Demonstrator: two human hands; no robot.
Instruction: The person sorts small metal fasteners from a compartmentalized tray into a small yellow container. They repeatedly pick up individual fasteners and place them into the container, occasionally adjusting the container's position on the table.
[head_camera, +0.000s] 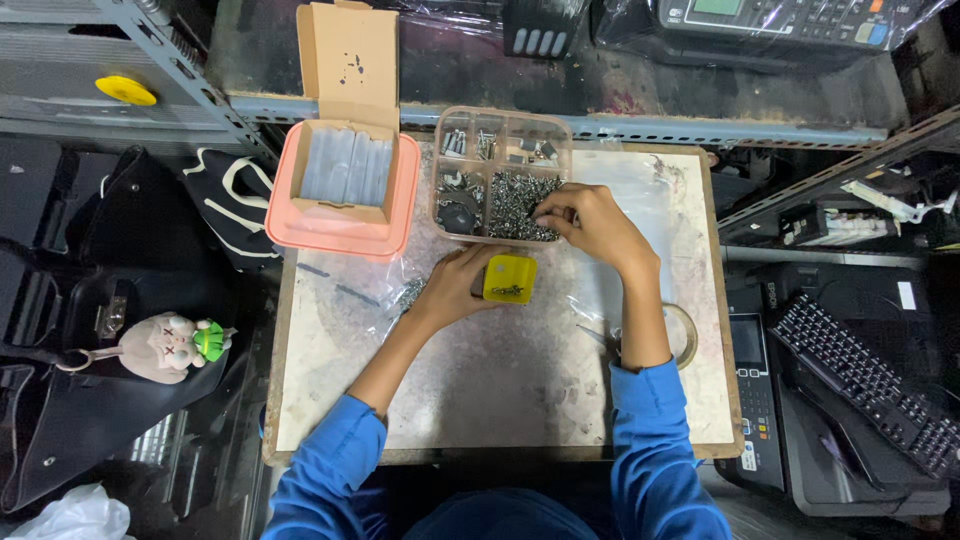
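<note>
My left hand (455, 285) holds a small yellow plastic part (509, 279) on the worn white board (500, 380). My right hand (590, 222) reaches into the clear compartment box (500, 122), fingertips pinched in the pile of small silver screws (515, 205) in its large section. Whether a screw is between the fingers cannot be seen. Both arms wear blue sleeves.
An open cardboard box of clear tubes (345, 165) sits in a pink tray (300, 225) at the board's back left. A tape roll (688, 335) lies by my right forearm. Black bags and a plush keyring (165, 345) lie left; a keyboard (865, 375) and printers right.
</note>
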